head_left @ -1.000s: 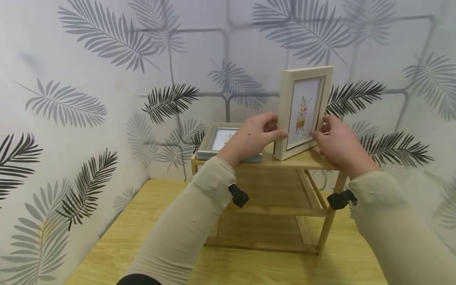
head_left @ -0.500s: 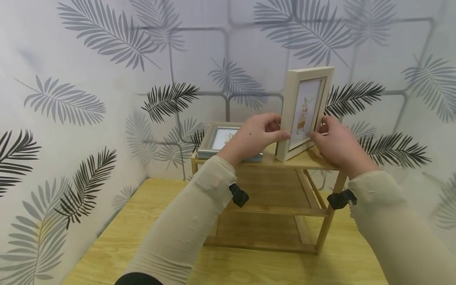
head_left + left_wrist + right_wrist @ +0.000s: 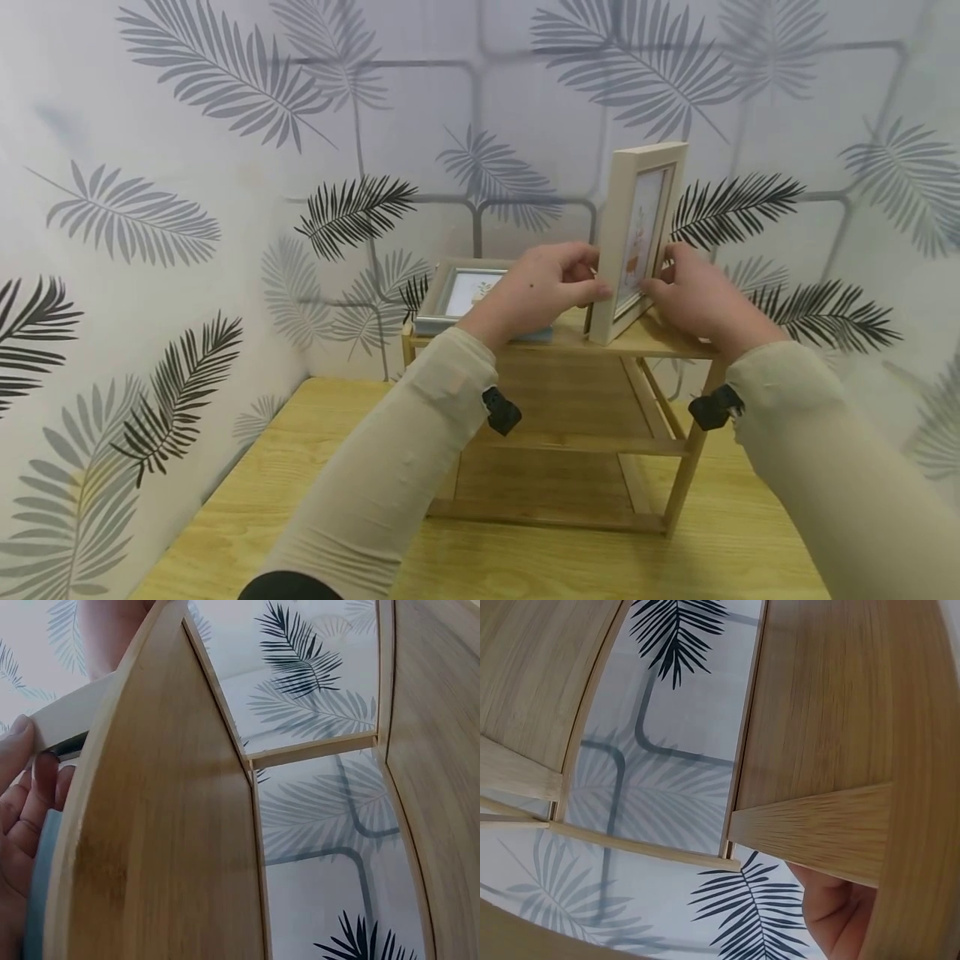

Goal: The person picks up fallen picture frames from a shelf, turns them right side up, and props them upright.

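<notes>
A cream picture frame (image 3: 620, 250) with a plant print stands upright on the wooden shelf rack (image 3: 555, 443), its front angled to the right. My left hand (image 3: 551, 283) pinches its left edge low down, thumb at the front. On the opposite side, my right hand (image 3: 697, 296) grips the lower right edge with its thumb over the front; the other fingertips are hidden behind. The left wrist view catches the frame's lower corner (image 3: 71, 716) beside my thumb. In the right wrist view only a few fingers (image 3: 829, 907) show past the rack's wood.
Another picture frame (image 3: 450, 302) lies flat, face up, on the rack's top at the left, partly behind my left forearm. Two lower shelves sit beneath. The rack stands on a wood-grain table (image 3: 300, 467) against a leaf-patterned wall (image 3: 247, 208).
The upright frame has turned so its front faces further right and looks narrower. Its left edge has shifted right; my right hand has moved slightly left with it. The flat frame stayed put.
</notes>
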Action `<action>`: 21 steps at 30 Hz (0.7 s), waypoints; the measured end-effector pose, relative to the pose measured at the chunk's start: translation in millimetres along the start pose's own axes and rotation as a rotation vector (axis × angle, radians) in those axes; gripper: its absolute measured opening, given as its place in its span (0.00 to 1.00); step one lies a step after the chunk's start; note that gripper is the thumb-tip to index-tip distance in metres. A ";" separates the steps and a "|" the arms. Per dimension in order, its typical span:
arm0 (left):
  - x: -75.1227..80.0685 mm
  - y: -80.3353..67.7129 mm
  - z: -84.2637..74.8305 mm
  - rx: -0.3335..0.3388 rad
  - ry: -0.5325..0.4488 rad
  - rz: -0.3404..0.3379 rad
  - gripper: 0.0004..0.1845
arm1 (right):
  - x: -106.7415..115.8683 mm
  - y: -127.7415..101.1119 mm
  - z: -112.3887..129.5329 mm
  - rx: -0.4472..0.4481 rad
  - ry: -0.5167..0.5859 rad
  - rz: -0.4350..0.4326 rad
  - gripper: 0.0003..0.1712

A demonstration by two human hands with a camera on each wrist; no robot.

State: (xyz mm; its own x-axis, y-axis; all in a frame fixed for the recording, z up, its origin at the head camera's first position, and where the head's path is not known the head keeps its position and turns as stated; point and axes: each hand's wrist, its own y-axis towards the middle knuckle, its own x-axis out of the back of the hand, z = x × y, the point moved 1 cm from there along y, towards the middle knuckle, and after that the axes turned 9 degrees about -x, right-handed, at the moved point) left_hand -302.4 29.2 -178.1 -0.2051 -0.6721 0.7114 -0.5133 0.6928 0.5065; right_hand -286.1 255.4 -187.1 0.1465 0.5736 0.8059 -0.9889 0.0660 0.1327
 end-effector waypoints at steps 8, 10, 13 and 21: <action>0.2 3.3 -6.6 -0.005 0.096 0.037 0.18 | -0.6 5.8 6.2 -0.015 -0.017 -0.023 0.34; -0.5 4.2 -7.8 -0.008 0.103 0.038 0.17 | -2.7 6.8 8.6 -0.027 0.002 -0.053 0.31; -2.4 5.5 -9.1 -0.012 0.117 0.039 0.16 | -7.4 8.3 11.7 -0.054 0.047 -0.095 0.29; -10.1 6.3 -14.1 -0.005 0.128 0.030 0.16 | -13.2 10.9 9.1 -0.077 0.121 -0.136 0.30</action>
State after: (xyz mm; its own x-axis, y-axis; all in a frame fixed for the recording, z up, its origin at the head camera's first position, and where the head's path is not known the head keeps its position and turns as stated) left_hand -291.8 44.0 -175.2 -0.1123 -0.6121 0.7827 -0.5041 0.7139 0.4860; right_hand -298.5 241.1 -191.0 0.2797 0.6491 0.7074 -0.9597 0.2094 0.1873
